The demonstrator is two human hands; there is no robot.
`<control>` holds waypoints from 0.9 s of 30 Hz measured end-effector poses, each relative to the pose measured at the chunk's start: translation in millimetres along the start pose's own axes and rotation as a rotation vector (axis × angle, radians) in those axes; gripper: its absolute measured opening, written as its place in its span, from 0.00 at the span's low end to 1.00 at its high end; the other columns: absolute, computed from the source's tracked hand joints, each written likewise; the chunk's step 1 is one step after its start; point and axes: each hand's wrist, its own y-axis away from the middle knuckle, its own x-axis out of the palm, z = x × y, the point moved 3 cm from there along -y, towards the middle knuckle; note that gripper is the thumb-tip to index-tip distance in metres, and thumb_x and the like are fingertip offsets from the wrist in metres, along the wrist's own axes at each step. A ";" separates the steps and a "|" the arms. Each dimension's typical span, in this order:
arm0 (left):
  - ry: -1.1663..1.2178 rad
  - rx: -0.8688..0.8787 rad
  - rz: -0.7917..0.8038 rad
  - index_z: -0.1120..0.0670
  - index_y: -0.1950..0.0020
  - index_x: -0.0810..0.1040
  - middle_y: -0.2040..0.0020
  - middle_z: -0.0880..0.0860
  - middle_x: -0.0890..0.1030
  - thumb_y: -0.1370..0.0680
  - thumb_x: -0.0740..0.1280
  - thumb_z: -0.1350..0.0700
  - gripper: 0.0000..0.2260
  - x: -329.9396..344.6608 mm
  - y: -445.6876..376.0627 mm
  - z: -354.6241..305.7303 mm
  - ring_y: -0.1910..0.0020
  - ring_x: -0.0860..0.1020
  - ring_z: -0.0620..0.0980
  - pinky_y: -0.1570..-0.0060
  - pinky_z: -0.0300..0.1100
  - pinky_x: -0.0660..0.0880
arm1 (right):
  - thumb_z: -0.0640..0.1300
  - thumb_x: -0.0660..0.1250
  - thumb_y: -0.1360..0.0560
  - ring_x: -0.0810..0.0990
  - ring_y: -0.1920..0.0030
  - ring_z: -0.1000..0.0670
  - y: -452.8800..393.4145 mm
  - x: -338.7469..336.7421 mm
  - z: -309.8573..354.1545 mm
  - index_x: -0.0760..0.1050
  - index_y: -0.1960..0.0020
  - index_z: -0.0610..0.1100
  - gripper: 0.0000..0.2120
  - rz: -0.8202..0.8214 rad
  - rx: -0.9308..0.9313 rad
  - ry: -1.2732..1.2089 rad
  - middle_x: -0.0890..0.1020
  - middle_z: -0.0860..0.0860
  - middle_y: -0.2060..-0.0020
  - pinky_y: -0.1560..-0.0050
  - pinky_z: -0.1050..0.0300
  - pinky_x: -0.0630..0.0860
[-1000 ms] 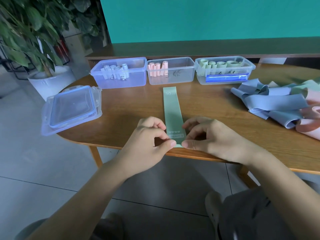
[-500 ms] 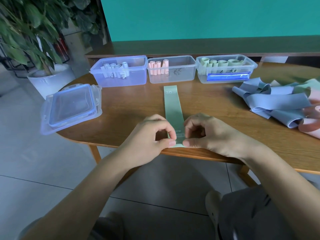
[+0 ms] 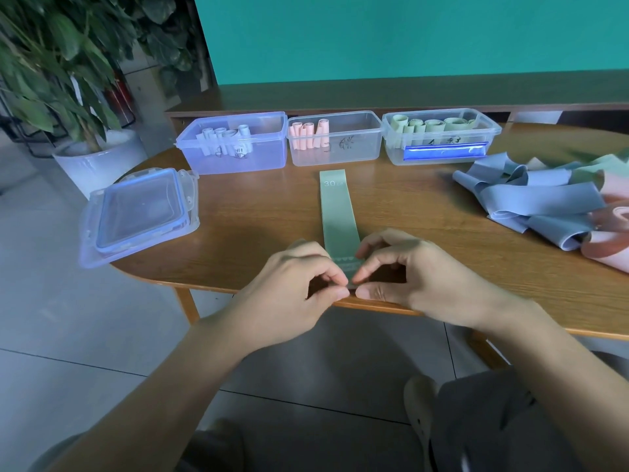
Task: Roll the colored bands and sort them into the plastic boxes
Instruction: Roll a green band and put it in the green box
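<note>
A green band (image 3: 337, 209) lies flat on the wooden table (image 3: 258, 212), running from the boxes toward me. My left hand (image 3: 299, 284) and my right hand (image 3: 405, 277) pinch its near end at the table's front edge, thumbs and forefingers almost touching. Three plastic boxes stand in a row at the back: a blue-tinted box (image 3: 265, 158) with pale blue rolls, a clear box (image 3: 354, 148) with pink rolls, and a clear box (image 3: 483, 131) with green rolls. A pile of unrolled blue, green and pink bands (image 3: 544, 199) lies at the right.
A box lid (image 3: 139, 212) rests on the table's left end, partly overhanging the edge. A potted plant (image 3: 95, 158) stands on the floor at the left. A wooden bench (image 3: 408, 93) runs behind the table along a teal wall.
Both hands have drawn closer together on the band's near end, and the end has begun to curl under the fingertips. The view has shifted slightly.
</note>
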 end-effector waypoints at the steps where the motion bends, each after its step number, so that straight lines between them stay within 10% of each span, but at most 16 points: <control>1: 0.007 -0.007 -0.012 0.49 0.50 0.85 0.54 0.42 0.79 0.23 0.72 0.50 0.05 -0.5 -0.4 -0.3 0.51 0.76 0.41 0.52 0.30 0.72 | 0.50 0.77 0.28 0.75 0.40 0.59 -0.6 -0.1 0.4 0.86 0.52 0.55 0.05 -0.014 0.000 0.001 0.77 0.58 0.43 0.42 0.70 0.66; 27: 0.102 -0.142 -0.097 0.49 0.55 0.81 0.61 0.39 0.76 0.23 0.72 0.58 0.04 3.8 -10.9 -2.2 0.56 0.75 0.39 0.61 0.26 0.68 | 0.53 0.75 0.26 0.75 0.52 0.59 -17.6 -5.9 -5.0 0.77 0.57 0.53 0.08 -0.044 0.170 0.064 0.75 0.56 0.49 0.53 0.67 0.68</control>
